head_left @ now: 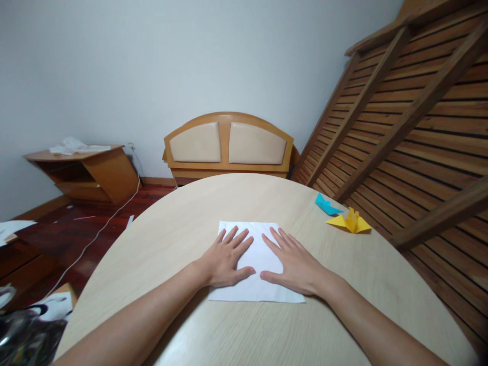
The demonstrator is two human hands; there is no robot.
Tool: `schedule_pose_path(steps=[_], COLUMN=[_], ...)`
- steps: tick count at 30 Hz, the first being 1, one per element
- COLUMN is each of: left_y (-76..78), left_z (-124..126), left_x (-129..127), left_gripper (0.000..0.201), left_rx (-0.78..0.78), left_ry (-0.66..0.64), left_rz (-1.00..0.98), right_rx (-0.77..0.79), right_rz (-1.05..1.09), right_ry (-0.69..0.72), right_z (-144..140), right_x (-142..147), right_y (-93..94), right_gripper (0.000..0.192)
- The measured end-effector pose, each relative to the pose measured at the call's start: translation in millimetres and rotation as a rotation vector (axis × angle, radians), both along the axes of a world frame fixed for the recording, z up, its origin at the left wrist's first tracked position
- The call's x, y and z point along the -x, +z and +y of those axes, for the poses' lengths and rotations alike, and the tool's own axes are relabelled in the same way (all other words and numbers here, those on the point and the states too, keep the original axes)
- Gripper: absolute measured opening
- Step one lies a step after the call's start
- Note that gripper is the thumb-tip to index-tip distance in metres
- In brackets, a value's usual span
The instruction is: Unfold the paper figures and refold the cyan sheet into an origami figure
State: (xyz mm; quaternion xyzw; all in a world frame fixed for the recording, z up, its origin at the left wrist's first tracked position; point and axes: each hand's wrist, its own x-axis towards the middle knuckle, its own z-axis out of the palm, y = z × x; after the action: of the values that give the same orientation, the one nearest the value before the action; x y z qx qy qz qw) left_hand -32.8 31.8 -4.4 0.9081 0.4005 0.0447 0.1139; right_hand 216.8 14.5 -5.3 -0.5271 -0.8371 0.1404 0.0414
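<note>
A white sheet of paper (pixel 261 294) lies flat on the pale round table (pixel 183 213), right in front of me. My left hand (pixel 226 259) rests palm down on the sheet's left side, fingers spread. On the right side of the sheet my right hand (pixel 292 262) also lies flat, its fingers a little apart. The two thumbs point toward each other with a small gap of paper between them. Both hands cover parts of the sheet's side edges, and neither grips anything.
Near the table's right edge sit a blue folded paper boat (pixel 327 205) and a yellow folded paper figure (pixel 351 222). Beyond stand a padded headboard (pixel 229 116) and a leaning slatted wooden frame (pixel 407 117). A low cabinet (pixel 109 173) and a white cable (pixel 110 218) are at left.
</note>
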Motion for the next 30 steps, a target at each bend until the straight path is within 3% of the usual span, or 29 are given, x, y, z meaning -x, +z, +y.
schedule_pose_path(steps=[8, 14, 17, 20, 23, 26, 28, 30], left_y=[2.7, 1.1, 2.2, 3.8, 3.9, 2.3, 2.2, 4.9], left_z=[7.3, 14.2, 21.6, 34.4, 53.2, 74.9, 87.9, 97.3], left_x=[7.2, 14.9, 24.6, 44.0, 75.4, 114.4, 138.8, 155.3], left_gripper=[0.086, 0.084, 0.081, 0.08, 0.081, 0.08, 0.081, 0.082], left_rx=[0.003, 0.012, 0.026, 0.028, 0.008, 0.004, -0.004, -0.014], left_ry=[-0.025, -0.055, -0.048, 0.035, 0.22, 0.409, 0.513, 0.574], left_rz=[0.02, 0.018, 0.047, 0.077, 0.121, 0.167, 0.203, 0.202], right_rx=[0.104, 0.142, 0.078, -0.096, -0.467, -0.774, -0.794, -0.703], right_rz=[-0.055, -0.056, -0.002, 0.064, 0.183, 0.241, 0.207, 0.161], right_ry=[0.024, -0.02, 0.039, 0.05, -0.215, -0.574, -0.761, -0.882], right_z=[-1.8, -14.7, -10.7, 1.8, 15.1, 23.5, 27.5, 32.0], right_x=[-18.2, -20.5, -23.3, -29.7, -46.9, -76.8, -99.3, -118.6], right_y=[7.1, 11.9, 8.1, 11.6, 24.8, 32.1, 26.0, 12.6], right_gripper=[0.116, 0.111, 0.104, 0.084, 0.05, 0.04, 0.042, 0.048])
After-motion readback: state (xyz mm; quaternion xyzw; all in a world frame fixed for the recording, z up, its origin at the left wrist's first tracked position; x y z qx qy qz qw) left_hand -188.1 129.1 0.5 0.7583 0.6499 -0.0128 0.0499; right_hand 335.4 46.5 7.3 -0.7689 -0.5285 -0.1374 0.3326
